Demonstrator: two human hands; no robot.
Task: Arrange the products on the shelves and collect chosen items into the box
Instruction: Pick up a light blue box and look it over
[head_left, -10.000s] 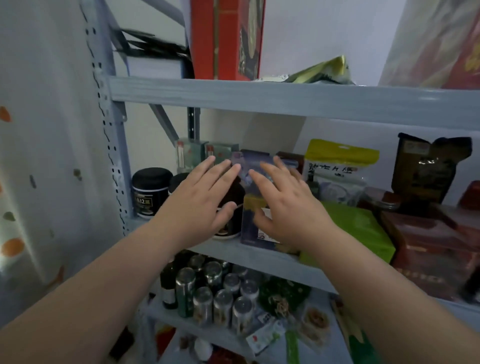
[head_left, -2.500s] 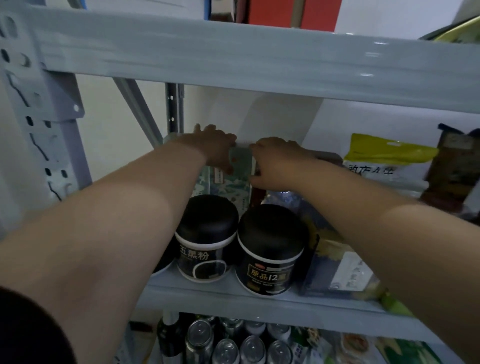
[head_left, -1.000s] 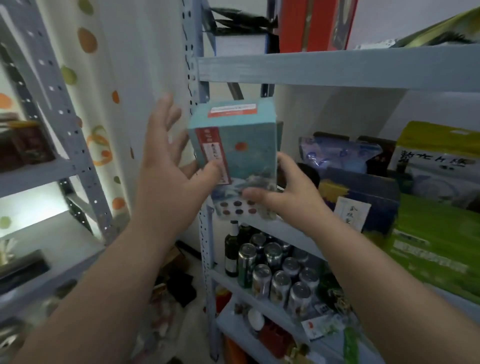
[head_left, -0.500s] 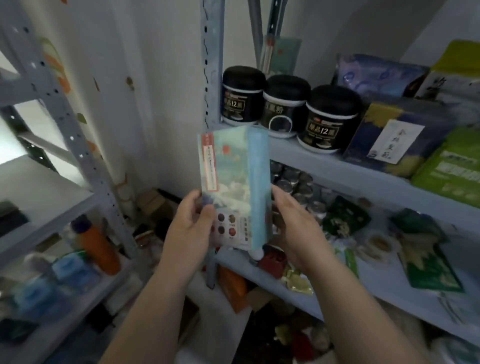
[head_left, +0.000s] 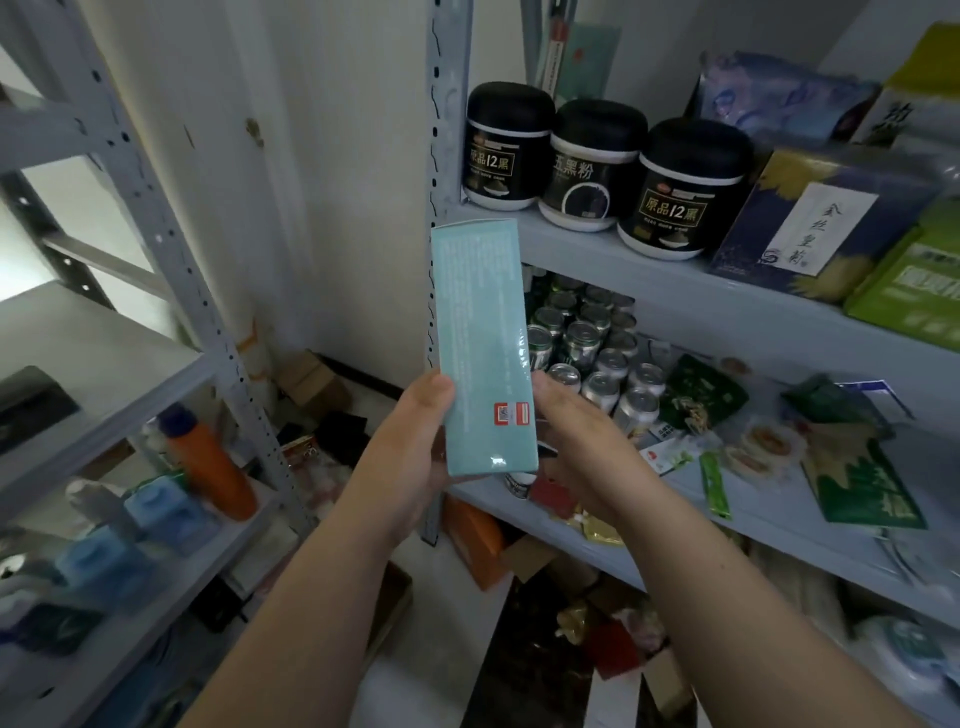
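While the tall teal carton (head_left: 483, 343) stands upright at centre frame, clear of every shelf, both hands hold it by its lower end. Left hand (head_left: 410, 452): thumb pressed on the near face, fingers wrapped behind. Right hand (head_left: 582, 441): thumb against the carton's right edge, with the other fingers hidden behind it, so the firmness of that grip is inferred rather than seen.

The carton's glossy face carries fine print and a small red label near the bottom. Its top reaches the level of the shelf that bears three black-lidded jars (head_left: 597, 161) at upper right, and its left edge lies close to the perforated shelf upright (head_left: 441, 130). Directly behind its lower half, a block of cans (head_left: 587, 343) crowds the next shelf down. A navy box (head_left: 810, 223) sits at the right of the frame. No collecting box can be identified. Cardboard shapes on the floor at lower centre are too blurred to name.

Probable hazards:
- The low grip leaves most of the carton's height unsupported, so a quick turn could tip it out of the fingers.
- The shiny wrap may slide under a light pinch.
- A swing to the left could knock the top corner on the upright, and a swing to the right could knock it on the jars' shelf edge.
- Lowering it blindly risks toppling the cans.
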